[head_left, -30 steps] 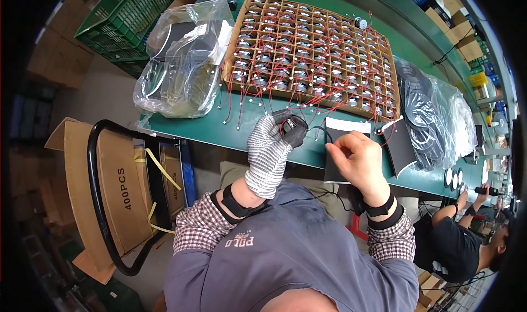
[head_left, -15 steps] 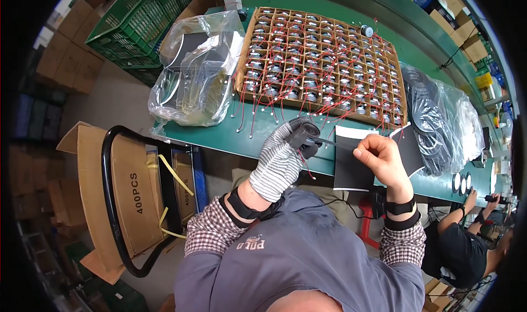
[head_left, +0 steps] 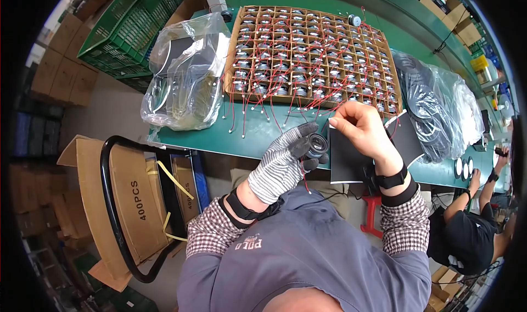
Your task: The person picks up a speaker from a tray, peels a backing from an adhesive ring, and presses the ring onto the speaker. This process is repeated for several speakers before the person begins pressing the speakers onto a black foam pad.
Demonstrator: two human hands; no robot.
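Head view: The left hand [head_left: 291, 151], in a striped glove with dark fingertips, grips the speaker [head_left: 318, 145] around its rim. The speaker is held in front of the table [head_left: 211, 138] edge, its round face turned up; a red wire [head_left: 306, 184] hangs below it. The bare right hand [head_left: 359, 129] has thumb and forefinger brought close together at the upper left corner of the black sheet [head_left: 347, 161]; whether they pinch anything cannot be told. The sheet lies partly beyond the table edge. A second sheet [head_left: 407, 141] lies just beside it, to the right. Behind the hands stands the divided box [head_left: 234, 45], its cells filled with speakers and red wires. One loose speaker [head_left: 354, 20] rests at the box's far edge. Clear bags flank the box: left bag [head_left: 184, 81], right bag [head_left: 433, 106].
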